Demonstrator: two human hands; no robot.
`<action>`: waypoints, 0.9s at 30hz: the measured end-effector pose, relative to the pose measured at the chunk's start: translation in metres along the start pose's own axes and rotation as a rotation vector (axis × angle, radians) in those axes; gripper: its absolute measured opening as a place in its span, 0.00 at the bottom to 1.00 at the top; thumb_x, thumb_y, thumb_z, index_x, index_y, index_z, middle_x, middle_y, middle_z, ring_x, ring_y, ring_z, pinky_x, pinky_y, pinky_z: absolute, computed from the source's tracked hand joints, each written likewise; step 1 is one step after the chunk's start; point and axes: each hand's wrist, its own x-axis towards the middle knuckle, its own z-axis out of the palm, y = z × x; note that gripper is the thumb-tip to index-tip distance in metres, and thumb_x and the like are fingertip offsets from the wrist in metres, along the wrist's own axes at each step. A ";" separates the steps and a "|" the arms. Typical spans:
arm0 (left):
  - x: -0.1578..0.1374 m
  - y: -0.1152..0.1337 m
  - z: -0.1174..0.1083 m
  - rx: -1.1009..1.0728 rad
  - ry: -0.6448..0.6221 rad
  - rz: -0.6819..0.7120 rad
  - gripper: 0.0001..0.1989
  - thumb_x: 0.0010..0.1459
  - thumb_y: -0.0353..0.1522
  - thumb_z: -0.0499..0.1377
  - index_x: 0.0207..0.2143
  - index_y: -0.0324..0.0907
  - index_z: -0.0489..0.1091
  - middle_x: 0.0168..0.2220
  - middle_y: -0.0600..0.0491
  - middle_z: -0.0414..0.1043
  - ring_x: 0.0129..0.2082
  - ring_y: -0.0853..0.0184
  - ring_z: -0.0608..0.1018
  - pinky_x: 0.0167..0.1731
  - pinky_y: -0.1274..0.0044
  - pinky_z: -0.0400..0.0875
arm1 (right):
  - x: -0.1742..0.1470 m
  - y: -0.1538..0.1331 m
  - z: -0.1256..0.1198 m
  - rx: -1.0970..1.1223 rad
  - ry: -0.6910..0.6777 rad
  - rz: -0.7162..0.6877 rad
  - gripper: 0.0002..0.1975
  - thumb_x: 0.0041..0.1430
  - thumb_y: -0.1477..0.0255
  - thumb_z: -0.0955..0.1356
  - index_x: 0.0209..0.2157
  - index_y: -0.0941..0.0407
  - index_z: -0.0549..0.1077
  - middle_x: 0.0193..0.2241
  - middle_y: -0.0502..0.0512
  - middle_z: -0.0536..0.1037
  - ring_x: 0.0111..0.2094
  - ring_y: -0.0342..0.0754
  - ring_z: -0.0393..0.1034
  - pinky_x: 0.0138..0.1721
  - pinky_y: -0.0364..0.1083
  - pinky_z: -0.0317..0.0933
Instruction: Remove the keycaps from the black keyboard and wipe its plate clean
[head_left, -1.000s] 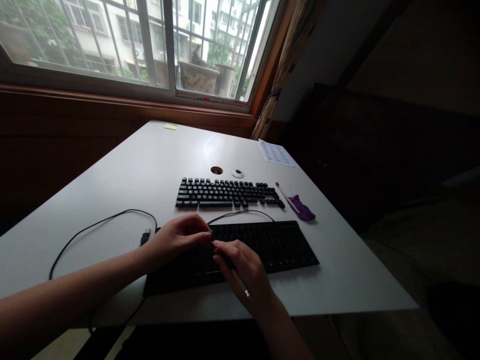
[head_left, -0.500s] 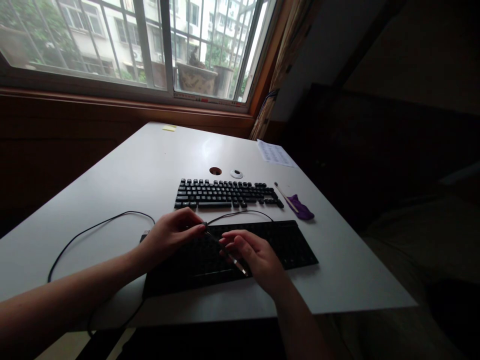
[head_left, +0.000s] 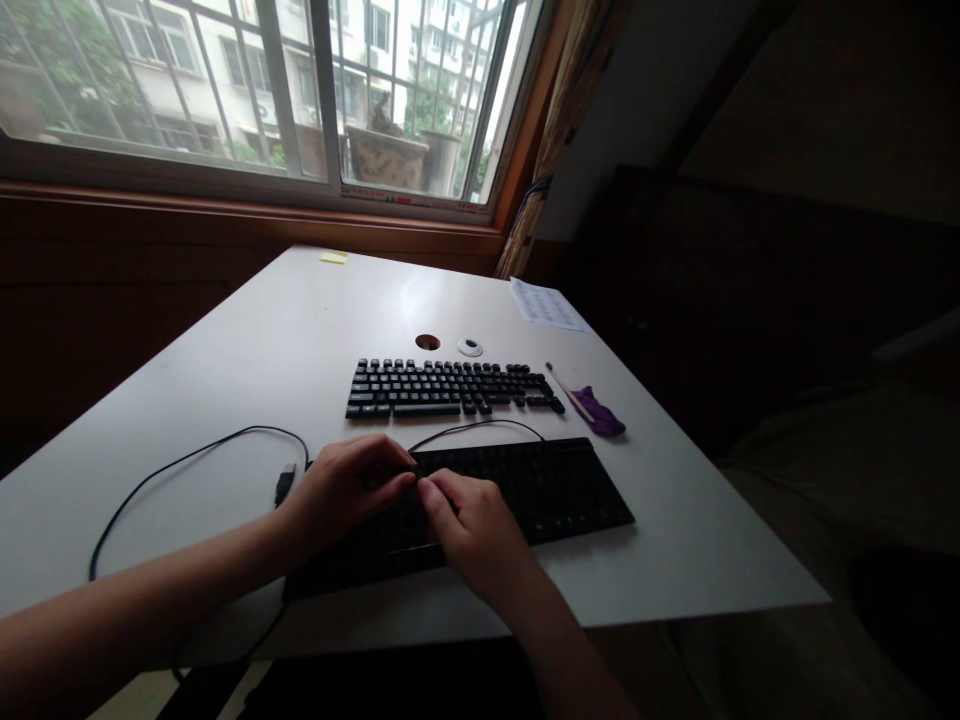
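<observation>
Left hand [head_left: 356, 486] near USB plug [head_left: 285, 484]

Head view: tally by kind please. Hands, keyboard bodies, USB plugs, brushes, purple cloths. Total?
Hands: 2, left hand and right hand
Black keyboard body: 1
USB plug: 1
Brush: 1
Purple cloth: 1
Total: 6
</observation>
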 end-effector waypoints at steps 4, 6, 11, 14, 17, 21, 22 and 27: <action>-0.002 0.001 0.001 -0.049 0.021 -0.015 0.05 0.63 0.34 0.63 0.38 0.41 0.74 0.38 0.50 0.80 0.35 0.65 0.82 0.35 0.77 0.78 | -0.002 0.001 0.009 -0.081 0.053 0.016 0.21 0.73 0.67 0.57 0.24 0.54 0.63 0.19 0.48 0.69 0.22 0.43 0.66 0.26 0.44 0.49; -0.001 0.002 0.000 -0.103 0.039 -0.040 0.06 0.63 0.34 0.63 0.38 0.41 0.74 0.39 0.49 0.80 0.36 0.64 0.82 0.37 0.76 0.79 | -0.003 0.000 0.013 -0.120 0.069 0.022 0.20 0.72 0.68 0.56 0.24 0.53 0.63 0.19 0.49 0.69 0.21 0.44 0.66 0.26 0.45 0.48; 0.005 0.004 -0.007 -0.256 0.117 -0.188 0.11 0.63 0.39 0.64 0.39 0.41 0.75 0.38 0.50 0.80 0.37 0.63 0.82 0.38 0.74 0.79 | -0.007 0.000 0.014 -0.185 0.054 0.042 0.20 0.73 0.67 0.56 0.27 0.54 0.67 0.21 0.51 0.73 0.23 0.46 0.70 0.26 0.45 0.51; 0.011 0.003 -0.009 -0.305 0.078 -0.263 0.14 0.61 0.43 0.65 0.39 0.41 0.75 0.36 0.51 0.80 0.37 0.61 0.81 0.38 0.73 0.78 | -0.009 0.008 0.008 -0.115 0.098 0.050 0.19 0.74 0.63 0.57 0.34 0.55 0.73 0.26 0.53 0.78 0.28 0.48 0.74 0.29 0.44 0.57; 0.014 0.001 -0.009 -0.350 -0.007 -0.301 0.15 0.61 0.44 0.64 0.39 0.41 0.77 0.36 0.51 0.80 0.37 0.61 0.81 0.38 0.74 0.77 | -0.009 0.018 -0.001 -0.049 0.197 0.048 0.13 0.69 0.59 0.66 0.43 0.54 0.75 0.31 0.53 0.80 0.31 0.49 0.75 0.32 0.44 0.63; 0.013 -0.002 -0.007 -0.411 -0.119 -0.325 0.16 0.62 0.44 0.62 0.40 0.40 0.77 0.34 0.51 0.79 0.34 0.62 0.80 0.35 0.74 0.75 | -0.008 0.025 -0.007 -0.005 0.246 -0.012 0.08 0.65 0.68 0.70 0.45 0.53 0.77 0.30 0.50 0.79 0.30 0.47 0.73 0.35 0.44 0.66; 0.012 -0.003 -0.007 -0.416 -0.141 -0.318 0.16 0.63 0.44 0.62 0.40 0.40 0.77 0.34 0.51 0.79 0.33 0.63 0.80 0.35 0.75 0.75 | -0.008 0.025 -0.008 0.017 0.242 -0.034 0.08 0.65 0.69 0.70 0.44 0.53 0.78 0.31 0.50 0.79 0.30 0.46 0.73 0.36 0.44 0.66; 0.009 -0.012 0.000 -0.520 -0.193 -0.292 0.16 0.62 0.40 0.64 0.48 0.41 0.71 0.34 0.53 0.78 0.32 0.66 0.79 0.34 0.76 0.73 | -0.004 0.021 -0.002 0.102 0.208 -0.080 0.12 0.61 0.70 0.73 0.47 0.53 0.79 0.28 0.47 0.77 0.27 0.44 0.70 0.35 0.44 0.66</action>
